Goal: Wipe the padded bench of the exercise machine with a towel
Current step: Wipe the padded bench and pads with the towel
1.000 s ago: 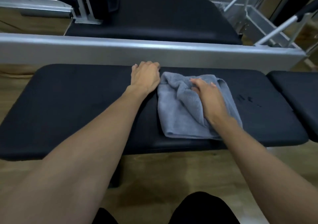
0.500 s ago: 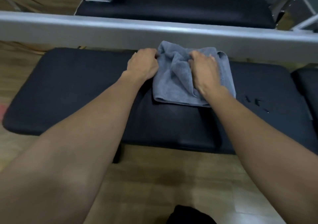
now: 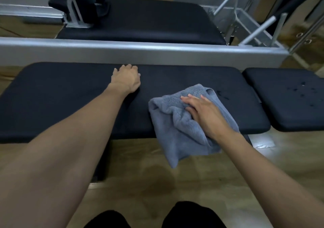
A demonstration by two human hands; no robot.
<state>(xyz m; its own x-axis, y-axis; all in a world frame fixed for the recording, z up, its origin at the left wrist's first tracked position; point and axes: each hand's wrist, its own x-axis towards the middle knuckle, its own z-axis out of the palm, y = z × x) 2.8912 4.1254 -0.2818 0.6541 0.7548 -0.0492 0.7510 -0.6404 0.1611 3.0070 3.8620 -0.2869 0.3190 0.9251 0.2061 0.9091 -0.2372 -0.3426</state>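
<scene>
Wooden floor (image 3: 140,184) lies nearest, below the black padded bench (image 3: 61,91). A grey towel (image 3: 177,133) sits bunched on the right part of the bench, and its near corner hangs over the front edge. The right hand (image 3: 205,112) presses flat on it, fingers straight and slightly spread. Farther back, the left hand (image 3: 127,80) rests on the bare pad near its far edge, fingers relaxed and holding nothing. Beyond runs a silver rail (image 3: 157,52), then another black pad (image 3: 149,20).

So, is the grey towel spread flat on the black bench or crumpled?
Crumpled. The grey terry towel shows deep folds under the right hand, and its near corner hangs over the black padded bench edge.
</scene>
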